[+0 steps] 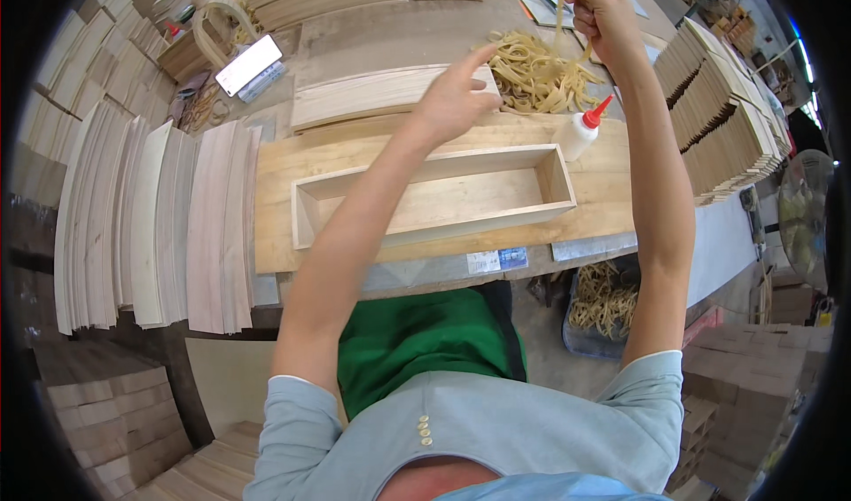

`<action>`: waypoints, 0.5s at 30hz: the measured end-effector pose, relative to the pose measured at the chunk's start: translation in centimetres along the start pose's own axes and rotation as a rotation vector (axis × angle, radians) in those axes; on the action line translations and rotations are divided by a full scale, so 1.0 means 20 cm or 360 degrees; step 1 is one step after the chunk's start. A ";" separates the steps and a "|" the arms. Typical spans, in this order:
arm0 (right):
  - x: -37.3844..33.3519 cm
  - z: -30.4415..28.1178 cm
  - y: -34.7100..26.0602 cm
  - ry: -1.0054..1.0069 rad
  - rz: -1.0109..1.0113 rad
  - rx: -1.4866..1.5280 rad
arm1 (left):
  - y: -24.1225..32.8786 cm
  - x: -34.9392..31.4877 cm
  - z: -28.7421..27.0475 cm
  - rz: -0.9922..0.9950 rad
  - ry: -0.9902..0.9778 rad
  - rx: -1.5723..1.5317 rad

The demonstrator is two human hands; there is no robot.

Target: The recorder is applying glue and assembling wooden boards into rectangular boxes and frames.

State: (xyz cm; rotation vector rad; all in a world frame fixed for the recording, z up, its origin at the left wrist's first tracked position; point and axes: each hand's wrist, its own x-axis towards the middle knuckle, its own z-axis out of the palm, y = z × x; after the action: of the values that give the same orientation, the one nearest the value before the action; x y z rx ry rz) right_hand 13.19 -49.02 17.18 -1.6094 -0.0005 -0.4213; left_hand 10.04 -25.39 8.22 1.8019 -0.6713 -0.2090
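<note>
My right hand [603,15] is raised at the upper right, its fingers pinched on a tan rubber band [559,24] that hangs down toward a pile of the same bands [542,77]. Left of that pile, my left hand [456,97] reaches out with fingers apart, holding nothing, above a stack of flat boards [363,97]. Below both hands, a long open wooden box [434,226] lies on a wide board [607,208]; my left forearm crosses over its left part. A white glue bottle with a red nozzle [578,135] stands beside the box's right end.
Upright rows of thin boards [217,226] line the left side. Stacked wooden panels [722,115] rise at the right. A phone with a bright screen [250,65] stands at the back left. Below the bench's right, a tray [576,340] holds more bands. A fan [805,217] is far right.
</note>
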 end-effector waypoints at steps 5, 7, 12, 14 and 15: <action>-0.14 0.16 -0.22 -0.0334 -0.0041 0.0587 | -0.05 0.05 0.09 0.0036 0.0060 -0.0560; -0.19 0.21 -0.29 -0.0345 -0.0059 0.0599 | -0.06 0.04 0.08 -0.0030 -0.0006 -0.1153; -0.20 0.24 -0.31 -0.0313 -0.0095 0.0589 | -0.06 0.00 0.04 0.0004 -0.0081 -0.1447; -0.18 0.21 -0.31 -0.0360 -0.0121 0.0629 | -0.09 -0.05 0.03 -0.0012 0.0001 -0.1270; -0.17 0.21 -0.32 -0.0252 -0.0118 0.0639 | -0.10 -0.07 0.02 -0.0023 0.0074 -0.1095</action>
State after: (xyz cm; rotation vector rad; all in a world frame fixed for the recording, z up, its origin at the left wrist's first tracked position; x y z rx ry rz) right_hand 9.56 -43.57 22.37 -1.2444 -0.2509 -0.3258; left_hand 9.35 -24.55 5.88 1.1470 -0.4730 -0.3574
